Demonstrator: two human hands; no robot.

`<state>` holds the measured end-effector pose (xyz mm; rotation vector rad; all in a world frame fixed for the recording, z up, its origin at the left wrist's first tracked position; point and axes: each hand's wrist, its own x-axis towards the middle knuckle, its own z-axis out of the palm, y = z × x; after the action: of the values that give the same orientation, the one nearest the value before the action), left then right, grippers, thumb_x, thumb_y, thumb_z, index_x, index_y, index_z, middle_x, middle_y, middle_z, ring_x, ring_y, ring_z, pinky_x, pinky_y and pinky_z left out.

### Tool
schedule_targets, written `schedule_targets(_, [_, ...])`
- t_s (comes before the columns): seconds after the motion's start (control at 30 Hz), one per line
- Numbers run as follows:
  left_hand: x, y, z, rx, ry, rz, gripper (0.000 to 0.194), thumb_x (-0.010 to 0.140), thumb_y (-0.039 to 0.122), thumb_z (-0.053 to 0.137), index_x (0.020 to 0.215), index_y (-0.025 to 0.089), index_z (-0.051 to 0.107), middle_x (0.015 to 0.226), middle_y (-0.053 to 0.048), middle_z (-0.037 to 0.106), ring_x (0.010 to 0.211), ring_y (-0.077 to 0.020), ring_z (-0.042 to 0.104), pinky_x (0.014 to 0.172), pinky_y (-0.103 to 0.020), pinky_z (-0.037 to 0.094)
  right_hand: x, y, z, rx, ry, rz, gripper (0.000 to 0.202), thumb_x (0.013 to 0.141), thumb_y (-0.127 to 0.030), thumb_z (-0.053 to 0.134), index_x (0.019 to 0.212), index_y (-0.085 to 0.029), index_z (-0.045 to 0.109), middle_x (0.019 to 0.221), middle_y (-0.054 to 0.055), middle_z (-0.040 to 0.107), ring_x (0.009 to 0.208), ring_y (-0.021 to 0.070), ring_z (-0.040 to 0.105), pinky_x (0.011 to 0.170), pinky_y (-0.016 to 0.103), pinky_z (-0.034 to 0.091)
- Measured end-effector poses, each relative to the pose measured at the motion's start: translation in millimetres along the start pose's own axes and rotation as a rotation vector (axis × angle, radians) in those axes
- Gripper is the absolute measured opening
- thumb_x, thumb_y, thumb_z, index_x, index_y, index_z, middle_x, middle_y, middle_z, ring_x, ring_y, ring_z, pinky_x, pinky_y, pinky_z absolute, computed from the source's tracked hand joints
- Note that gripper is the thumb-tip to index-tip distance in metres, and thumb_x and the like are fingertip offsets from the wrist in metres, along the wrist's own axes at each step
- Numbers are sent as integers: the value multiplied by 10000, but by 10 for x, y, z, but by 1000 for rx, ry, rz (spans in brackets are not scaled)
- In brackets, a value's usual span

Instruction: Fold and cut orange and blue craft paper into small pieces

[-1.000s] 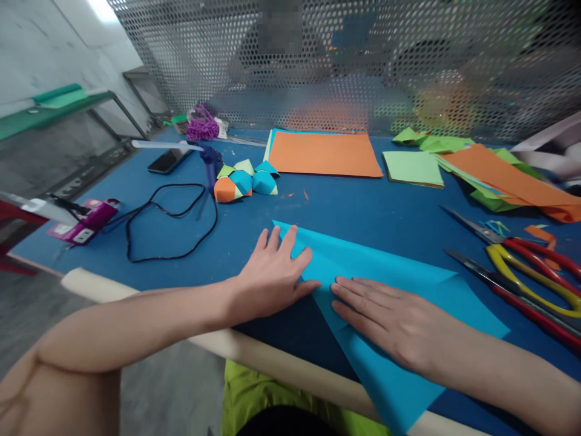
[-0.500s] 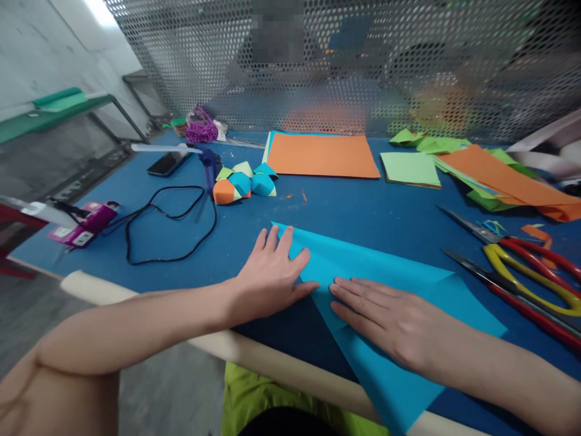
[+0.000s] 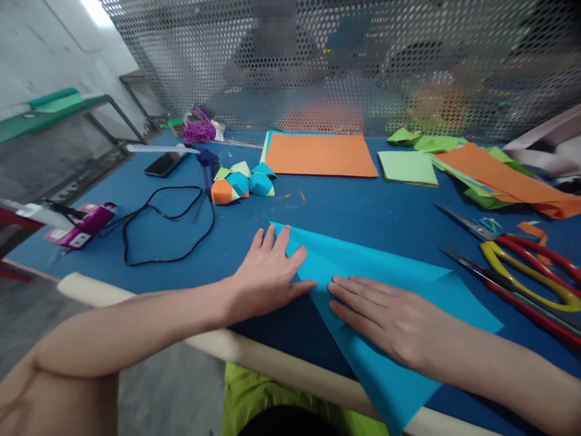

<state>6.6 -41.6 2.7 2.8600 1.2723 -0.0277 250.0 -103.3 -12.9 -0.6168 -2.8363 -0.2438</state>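
A sheet of bright blue paper (image 3: 363, 257), folded over into a large pointed shape, lies on the blue table in front of me. Its lower corner hangs past the table's near edge. My left hand (image 3: 267, 272) presses on the paper's left corner with its fingers spread. Flat across the middle of the sheet rests my right hand (image 3: 385, 315), fingers stretched out and close together. Both palms face down, and neither hand grips anything. Beyond my left hand stand small folded paper pieces (image 3: 242, 183) in blue, orange and pale green.
Two pairs of scissors (image 3: 521, 263) lie at the right. Behind are an orange sheet stack (image 3: 322, 155), green squares (image 3: 407, 168) and paper scraps (image 3: 508, 175). At left are a glue gun (image 3: 207, 166), its black cord (image 3: 163, 261), a phone (image 3: 166, 165) and purple string (image 3: 198, 127). A perforated metal panel (image 3: 340, 79) closes the back.
The whole view has shifted very slightly. Both hands stay in the same places on the blue paper, and nothing has been picked up or let go.
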Motion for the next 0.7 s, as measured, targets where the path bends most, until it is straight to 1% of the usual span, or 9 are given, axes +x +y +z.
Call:
schedule_targets(0.23, [7, -14, 27, 25, 53, 26, 558, 919, 533, 567, 1271, 101, 605, 1471, -330, 420, 1342, -507, 435, 1043, -686, 369, 18, 14, -65, -2, -50, 6, 369, 982, -65, 379, 1263, -46, 619, 1291, 220, 651, 1219, 310, 620, 977, 477, 567])
schedule_targets(0.33, [15, -18, 21, 30, 47, 34, 559, 928, 534, 550, 1268, 94, 605, 1468, -330, 421, 1337, -510, 438, 1044, -686, 369, 17, 24, -76, -3, -71, -2, 375, 1003, -94, 355, 1277, -48, 606, 1299, 218, 647, 1236, 298, 609, 1001, 474, 551])
schedule_targets(0.5, [24, -15, 5, 47, 40, 37, 557, 935, 532, 538, 1258, 83, 609, 1456, -335, 429, 1336, -509, 440, 1048, -681, 373, 12, 28, -88, -18, -68, -8, 369, 1007, -101, 355, 1282, -37, 593, 1297, 217, 649, 1247, 289, 601, 1015, 459, 544])
schedule_targets(0.7, [29, -21, 13, 13, 41, 28, 539, 909, 513, 590, 1258, 103, 609, 1474, -316, 422, 1347, -514, 425, 1046, -707, 362, 3, 22, -106, -25, -129, 6, 378, 1007, -106, 362, 1321, -72, 570, 1328, 204, 632, 1291, 275, 565, 1044, 476, 522])
